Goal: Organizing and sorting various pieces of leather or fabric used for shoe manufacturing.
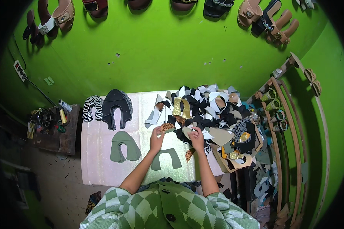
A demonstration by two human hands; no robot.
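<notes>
My left hand (pixel 156 139) is at the front of the scrap pile, its fingers closed at the edge of a leopard-print piece (pixel 167 126). My right hand (pixel 197 139) is a little to the right with bent fingers pressed together beside a beige scrap (pixel 187 132); what they pinch is too small to tell. Between my forearms lies a flat green arch-shaped piece (pixel 166 154). Further left is a stack of green arch pieces (pixel 123 149), with black arch pieces (pixel 117 104) and zebra-print ones (pixel 92 107) behind it. A small leopard-print scrap (pixel 190 154) rests by my right wrist.
A heap of black, white and gold scraps (pixel 214 105) covers the table's back right. An open cardboard box (pixel 233 162) of scraps stands at the right edge. To the left is a sewing machine (pixel 46 117); at right, a wooden rack (pixel 278 126) holds sandals.
</notes>
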